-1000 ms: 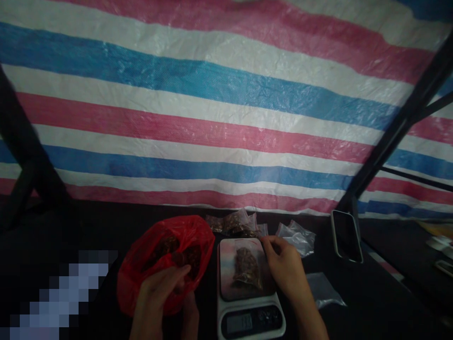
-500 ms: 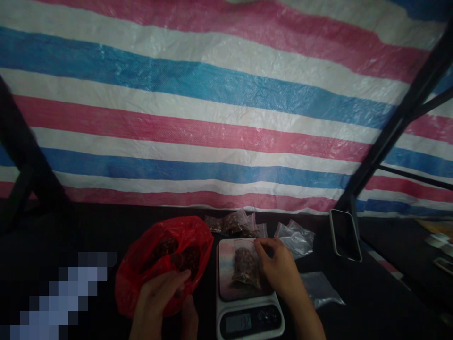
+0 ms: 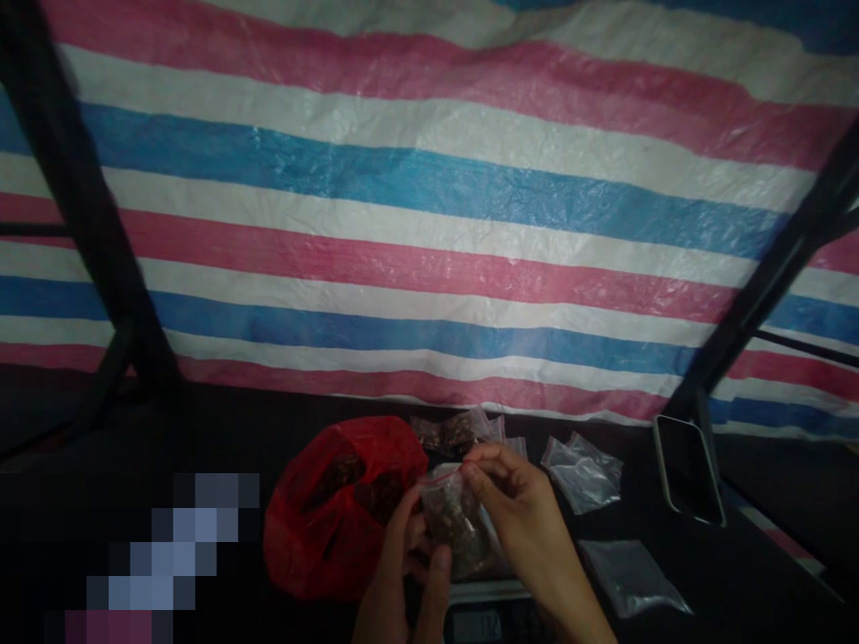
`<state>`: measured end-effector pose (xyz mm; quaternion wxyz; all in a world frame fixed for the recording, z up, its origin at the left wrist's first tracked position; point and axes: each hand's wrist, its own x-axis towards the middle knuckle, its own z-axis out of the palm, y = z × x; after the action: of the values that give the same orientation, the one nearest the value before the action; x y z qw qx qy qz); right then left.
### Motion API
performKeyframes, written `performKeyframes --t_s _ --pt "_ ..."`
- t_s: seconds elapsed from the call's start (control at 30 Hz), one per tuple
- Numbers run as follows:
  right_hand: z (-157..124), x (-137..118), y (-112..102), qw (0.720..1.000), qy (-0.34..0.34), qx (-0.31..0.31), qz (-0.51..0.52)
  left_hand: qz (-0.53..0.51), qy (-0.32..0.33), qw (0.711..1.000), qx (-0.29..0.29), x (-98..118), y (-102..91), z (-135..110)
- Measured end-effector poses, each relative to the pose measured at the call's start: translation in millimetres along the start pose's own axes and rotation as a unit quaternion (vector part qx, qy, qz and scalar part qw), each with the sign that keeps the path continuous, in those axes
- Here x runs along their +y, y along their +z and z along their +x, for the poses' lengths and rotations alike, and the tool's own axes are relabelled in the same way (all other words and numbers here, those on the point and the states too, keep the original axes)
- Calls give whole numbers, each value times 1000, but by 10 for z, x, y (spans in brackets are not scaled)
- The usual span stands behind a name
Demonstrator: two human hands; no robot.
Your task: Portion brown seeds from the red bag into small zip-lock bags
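My right hand (image 3: pixel 523 514) pinches the top right corner of a clear zip-lock bag (image 3: pixel 460 528) between thumb and fingers. Dark brown dried pieces fill the bag, and a reddish seal strip runs along its top. At the bag's left edge, my left hand (image 3: pixel 403 568) has its fingers bent around the side, with the thumb in front. The bag is tilted up above a white kitchen scale (image 3: pixel 493 591), hiding most of its platform. Part of the scale's lit display shows below. A red plastic bag (image 3: pixel 301 546) holding similar dark pieces stands open left of my left hand.
Several filled zip-lock bags (image 3: pixel 446 433) lie behind the scale. To the right are flat clear bags (image 3: pixel 583 474) and a single one (image 3: pixel 631 577) nearer me. A phone (image 3: pixel 690 470) leans against a dark frame post (image 3: pixel 758 295). A striped tarp (image 3: pixel 429 268) hangs behind.
The filled zip-lock bag has been lifted from lying on the scale. My left hand has moved right from the red bag to the zip-lock bag. The view has shifted slightly left.
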<state>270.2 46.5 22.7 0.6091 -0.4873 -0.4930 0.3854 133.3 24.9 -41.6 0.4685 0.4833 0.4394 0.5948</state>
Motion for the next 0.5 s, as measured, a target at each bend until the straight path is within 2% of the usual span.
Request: performKeyframes --t_s 0.07,0.13,0.2,0.27,0.37,0.43,0.5 --pt "-9 -22 156 1000 1 -10 2 -71 -67 995 7 8 6 33" --pt "-19 -38 288 1000 -10 -9 -12 -118 -105 987 15 25 -53 114" --pt "-28 -49 392 999 -28 -6 -41 -142 -124 982 6 39 -150 218" --pt "-35 -50 476 997 -30 -34 -69 -170 -137 976 -1 38 -239 306" --pt "-37 -24 586 993 -4 -74 -87 -225 -149 961 53 6 -292 356" --pt "-25 7 655 993 -1 -61 -103 -255 -162 950 82 -29 -294 344" --pt "3 37 727 990 -22 -33 -135 -284 -172 940 79 -70 -304 319"
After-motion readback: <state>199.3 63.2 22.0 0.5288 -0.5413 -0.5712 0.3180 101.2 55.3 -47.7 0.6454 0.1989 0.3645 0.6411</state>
